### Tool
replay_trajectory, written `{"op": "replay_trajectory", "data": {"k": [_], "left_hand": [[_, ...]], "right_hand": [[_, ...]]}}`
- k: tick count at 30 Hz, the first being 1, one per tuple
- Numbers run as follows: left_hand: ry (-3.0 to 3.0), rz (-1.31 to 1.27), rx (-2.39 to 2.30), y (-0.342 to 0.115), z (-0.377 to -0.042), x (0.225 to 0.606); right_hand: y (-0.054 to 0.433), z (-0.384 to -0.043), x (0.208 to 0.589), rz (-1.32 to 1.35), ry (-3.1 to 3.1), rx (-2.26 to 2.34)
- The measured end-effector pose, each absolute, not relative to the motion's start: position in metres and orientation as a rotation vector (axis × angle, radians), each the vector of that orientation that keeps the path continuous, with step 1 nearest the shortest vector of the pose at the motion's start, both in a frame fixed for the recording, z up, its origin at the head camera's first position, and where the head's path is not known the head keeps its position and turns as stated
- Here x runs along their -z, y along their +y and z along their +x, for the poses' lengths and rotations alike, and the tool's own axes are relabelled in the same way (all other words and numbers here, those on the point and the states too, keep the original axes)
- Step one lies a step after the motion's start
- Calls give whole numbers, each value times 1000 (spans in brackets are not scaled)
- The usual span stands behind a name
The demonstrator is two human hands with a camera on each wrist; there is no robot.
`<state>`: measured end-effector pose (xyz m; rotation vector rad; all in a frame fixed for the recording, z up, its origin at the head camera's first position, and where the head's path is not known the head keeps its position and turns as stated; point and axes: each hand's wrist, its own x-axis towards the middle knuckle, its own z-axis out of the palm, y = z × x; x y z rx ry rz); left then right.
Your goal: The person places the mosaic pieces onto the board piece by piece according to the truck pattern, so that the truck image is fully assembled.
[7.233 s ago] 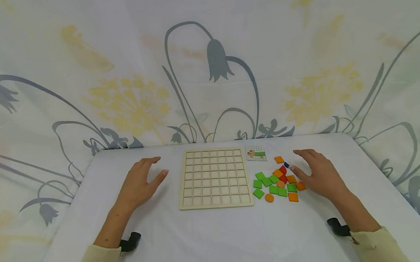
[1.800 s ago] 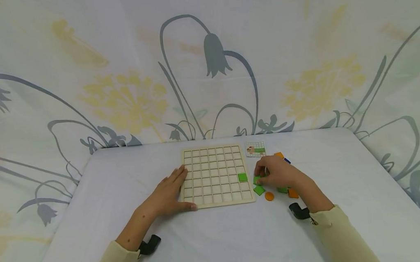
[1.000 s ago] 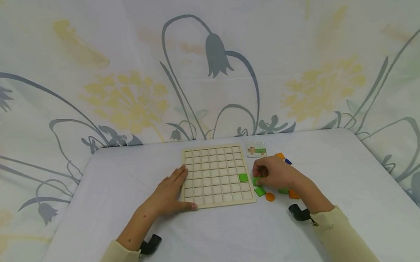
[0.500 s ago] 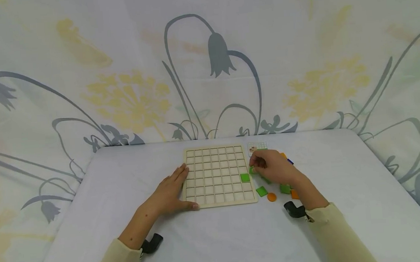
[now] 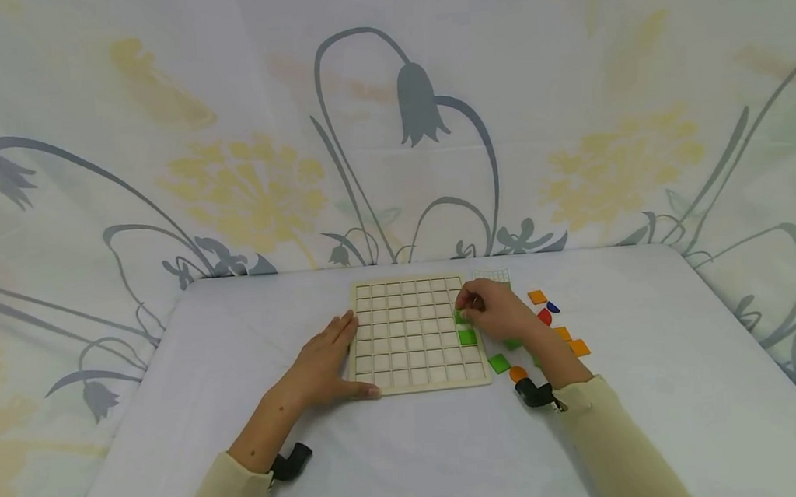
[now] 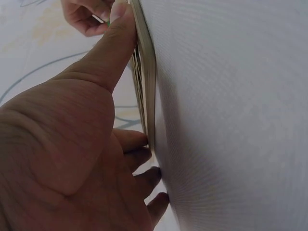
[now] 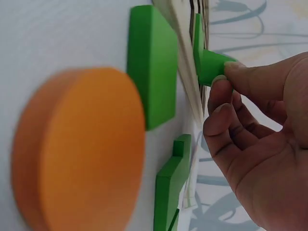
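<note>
- My right hand (image 5: 496,311): thumb and fingertips pinch 1 small green square (image 7: 211,67) over the grid board's right edge column, just beyond a laid green square (image 5: 467,338). Held tilted to the board; can't tell if it touches.
- My left hand (image 5: 319,370): fingers laid out along the board's (image 5: 423,388) left edge, thumb at the near edge. Holding nothing, only bracing.
- Risk 1: the held square could slip or twist, as I have it by a small part only. It might then land askew across the cell ridges.
- Risk 2: its edge, or my fingertips, could nudge the laid square, being so close.
- Risk 3: too much left-hand push might slide the board on the cloth; too little, and my right hand could shift it.
- Risk 4: my right wrist camera (image 5: 536,394) sits low by an orange disc (image 5: 518,373); a dropped wrist could drag it, or the loose green square (image 5: 499,364) near it.
- Picture card (image 5: 493,274): partly hidden behind my right hand, so easy to misread from here.
</note>
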<state>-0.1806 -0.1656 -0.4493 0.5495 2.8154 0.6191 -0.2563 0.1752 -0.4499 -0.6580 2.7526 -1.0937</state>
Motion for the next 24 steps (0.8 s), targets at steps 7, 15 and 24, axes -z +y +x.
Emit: {"op": "replay_trajectory", "data": {"k": [7, 15, 24], "left_hand": [[2830, 513, -584, -164, -180, 448], [2832, 457, -551, -164, -180, 448], [2830, 432, -518, -163, -180, 446]], "right_hand": [[174, -257, 453, -630, 2757, 1083], [176, -254, 451, -659, 2759, 1031], [183, -249, 449, -721, 2781, 1018]]}}
